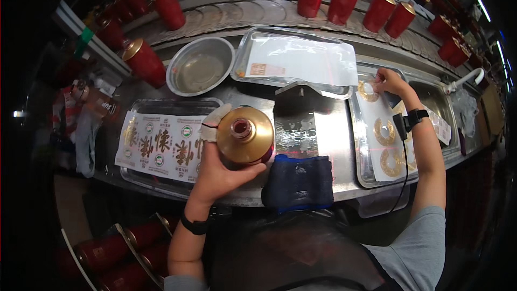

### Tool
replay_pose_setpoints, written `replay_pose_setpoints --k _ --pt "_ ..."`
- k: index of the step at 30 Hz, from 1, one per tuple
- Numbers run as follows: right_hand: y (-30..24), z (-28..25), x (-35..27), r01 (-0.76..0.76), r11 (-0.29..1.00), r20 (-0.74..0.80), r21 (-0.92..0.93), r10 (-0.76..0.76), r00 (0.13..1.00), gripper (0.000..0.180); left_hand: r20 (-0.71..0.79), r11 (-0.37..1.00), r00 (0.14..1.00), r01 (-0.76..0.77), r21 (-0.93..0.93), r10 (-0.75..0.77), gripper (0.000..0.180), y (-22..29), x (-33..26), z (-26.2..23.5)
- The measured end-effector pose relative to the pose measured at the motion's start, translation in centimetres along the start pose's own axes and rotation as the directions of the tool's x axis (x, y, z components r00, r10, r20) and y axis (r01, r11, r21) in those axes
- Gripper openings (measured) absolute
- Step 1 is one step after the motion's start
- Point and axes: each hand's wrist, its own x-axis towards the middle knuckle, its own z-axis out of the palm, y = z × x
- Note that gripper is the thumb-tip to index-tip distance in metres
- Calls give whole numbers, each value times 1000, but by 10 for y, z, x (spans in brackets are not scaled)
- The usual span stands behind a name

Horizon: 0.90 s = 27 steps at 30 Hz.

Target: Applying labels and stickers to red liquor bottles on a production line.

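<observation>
Left hand (221, 180) holds bottle (246, 144), right hand (393, 82) touches gold decal (367, 94)

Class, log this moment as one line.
left hand: holds gold-topped bottle | right hand: at gold ring decal | metal bowl: on bench

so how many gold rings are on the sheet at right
3 gold rings show clearly: one by the right hand, one midway down the sheet, one near its lower end. Others may be hidden behind the forearm.
</observation>
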Motion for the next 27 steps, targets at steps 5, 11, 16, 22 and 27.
replay_pose_setpoints --k 5,11,16,22,27 --pt "32 22 -4 79 867 -59 492 -58 997 8 -267 984 947 -174 35 177 89 14 2 20" --pt "-33 28 -55 182 979 -540 94 -104 835 10 -119 995 991 -47 91 58 89 6 0 4" --pt "-80 40 -115 185 801 -335 569 21 942 17 19 996 998 -61 -64 62 99 4 8 -12" --pt "-207 56 -189 48 613 -56 789 -6 998 32 -74 923 955 -257 286 289 100 18 -5 -26" --pt "-277 58 -226 46 402 12 915 -141 990 36 23 973 992 130 -190 -128 37 47 -65 -23"
